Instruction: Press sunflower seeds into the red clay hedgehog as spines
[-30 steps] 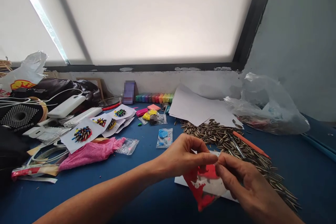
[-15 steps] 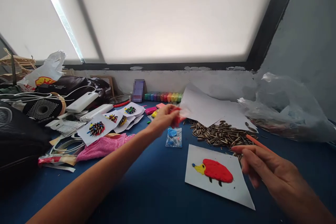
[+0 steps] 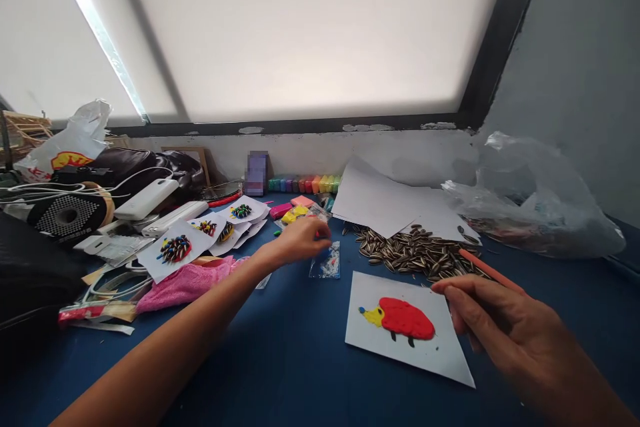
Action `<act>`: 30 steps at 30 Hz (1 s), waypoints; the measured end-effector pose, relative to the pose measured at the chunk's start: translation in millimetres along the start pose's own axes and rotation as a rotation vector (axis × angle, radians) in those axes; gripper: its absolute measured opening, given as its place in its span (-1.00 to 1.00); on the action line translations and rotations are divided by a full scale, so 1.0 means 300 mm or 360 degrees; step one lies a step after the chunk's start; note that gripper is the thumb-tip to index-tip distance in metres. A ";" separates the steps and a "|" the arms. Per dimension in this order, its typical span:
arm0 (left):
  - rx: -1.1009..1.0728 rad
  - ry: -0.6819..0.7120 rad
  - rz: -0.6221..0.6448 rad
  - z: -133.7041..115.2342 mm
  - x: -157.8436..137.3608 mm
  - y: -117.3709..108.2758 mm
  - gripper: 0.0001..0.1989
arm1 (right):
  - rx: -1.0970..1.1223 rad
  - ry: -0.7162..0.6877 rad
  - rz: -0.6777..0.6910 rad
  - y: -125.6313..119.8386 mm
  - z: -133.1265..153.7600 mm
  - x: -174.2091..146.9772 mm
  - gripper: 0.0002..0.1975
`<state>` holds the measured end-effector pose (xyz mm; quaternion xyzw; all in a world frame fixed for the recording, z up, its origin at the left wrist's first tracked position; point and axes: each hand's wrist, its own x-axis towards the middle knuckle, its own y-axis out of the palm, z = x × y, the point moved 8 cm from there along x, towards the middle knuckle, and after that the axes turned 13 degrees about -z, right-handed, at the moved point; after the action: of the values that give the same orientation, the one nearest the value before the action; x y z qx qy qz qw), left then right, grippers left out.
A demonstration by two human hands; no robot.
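Observation:
My left hand (image 3: 304, 240) reaches across the table, palm down with curled fingers, over a clear packet of blue clay (image 3: 327, 261). Its fingertips are partly hidden, so what they hold is unclear. At the upper right corner of a white card (image 3: 370, 350), my right hand (image 3: 493, 317) has thumb and forefinger pinched together; anything between them is too small to make out. The card lies flat and bears a red clay hedgehog (image 3: 407, 318) with a yellow face, blue nose and dark legs. Beyond that hand are an orange stick (image 3: 483, 265) and a pile of striped sunflower seeds (image 3: 400, 250).
White paper sheets (image 3: 375, 203) lie behind the seeds, beside a clear plastic bag (image 3: 540, 207). At left are finished hedgehog cards (image 3: 157, 259), a pink cloth (image 3: 190, 281), cables and a white device (image 3: 146, 199). A row of coloured clay blocks (image 3: 305, 184) lines the wall.
My left hand has come down and nearer, to the blue clay packet; the clear and red item at its fingers no longer shows plainly. The right hand stays by the card's corner. The view shifted slightly.

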<state>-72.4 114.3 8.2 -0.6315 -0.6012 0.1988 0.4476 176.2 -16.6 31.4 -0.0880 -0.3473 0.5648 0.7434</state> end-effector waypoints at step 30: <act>0.0469 0.0773 0.0173 -0.241 0.023 0.225 -0.44 | -0.0231 -0.0094 -0.0002 -0.027 -0.058 0.057 -0.63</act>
<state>25.2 105.5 -6.5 -0.6200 -0.4064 0.1505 0.6541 195.4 0.6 29.9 -0.1247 -0.4092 0.5399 0.7249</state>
